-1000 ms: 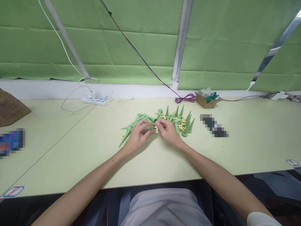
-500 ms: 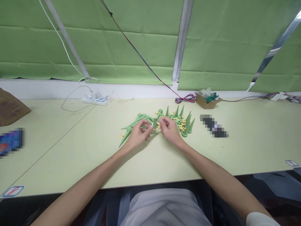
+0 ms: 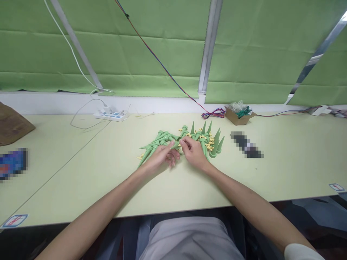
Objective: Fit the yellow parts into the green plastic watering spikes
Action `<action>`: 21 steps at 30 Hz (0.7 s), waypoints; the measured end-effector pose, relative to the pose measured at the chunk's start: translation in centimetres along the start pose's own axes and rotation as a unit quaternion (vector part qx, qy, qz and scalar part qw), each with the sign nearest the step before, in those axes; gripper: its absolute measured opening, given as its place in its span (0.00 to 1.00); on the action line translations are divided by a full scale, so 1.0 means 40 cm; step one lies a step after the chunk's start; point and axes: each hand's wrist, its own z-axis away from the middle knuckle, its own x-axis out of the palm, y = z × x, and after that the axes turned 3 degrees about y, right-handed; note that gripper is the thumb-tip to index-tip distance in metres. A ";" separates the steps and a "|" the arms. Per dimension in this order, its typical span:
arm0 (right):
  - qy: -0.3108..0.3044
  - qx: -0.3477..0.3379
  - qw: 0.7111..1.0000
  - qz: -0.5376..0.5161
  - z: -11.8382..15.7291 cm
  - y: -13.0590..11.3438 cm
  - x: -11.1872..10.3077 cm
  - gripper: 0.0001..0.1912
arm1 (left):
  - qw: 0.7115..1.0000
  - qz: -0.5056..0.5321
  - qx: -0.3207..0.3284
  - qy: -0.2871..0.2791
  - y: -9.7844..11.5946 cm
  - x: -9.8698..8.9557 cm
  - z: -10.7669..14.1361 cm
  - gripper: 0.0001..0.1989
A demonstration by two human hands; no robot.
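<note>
My left hand (image 3: 164,154) is closed on a green plastic watering spike (image 3: 176,145), pinched between thumb and fingers with its wide end towards the right. My right hand (image 3: 193,148) has thumb and forefinger pressed together at that wide end. A bit of yellow shows at those fingertips, looking like one of the small yellow valves (image 3: 210,147); most of it is hidden. Left of the hands lies a pile of green spikes (image 3: 151,147). On the right, more spikes (image 3: 214,146) stand upright or lie among several yellow valves.
A small cardboard box (image 3: 238,119) with clear plastic and green material stands at the back, beside a coiled red-and-blue cable (image 3: 214,113). Further left are a white power strip (image 3: 111,115) and a brown bag (image 3: 13,124). A blurred dark object (image 3: 246,145) lies to the right.
My left hand has turned, tipping the spike from pointing up to lying nearly flat. My right fingers have moved slightly left, onto its wide end.
</note>
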 end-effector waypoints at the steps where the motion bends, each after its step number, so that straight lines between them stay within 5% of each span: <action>1: 0.001 -0.001 1.000 -0.002 -0.001 0.001 0.000 0.16 | 1.000 0.003 0.004 -0.002 0.000 0.000 0.000 0.34; 10: -0.006 0.032 0.998 -0.055 -0.010 0.018 0.002 0.17 | 0.996 -0.050 0.069 -0.021 0.000 -0.002 0.008 0.26; 21: -0.033 0.126 0.967 -0.218 -0.017 0.028 0.009 0.24 | 0.968 -0.185 0.157 0.068 0.012 0.015 0.026 0.18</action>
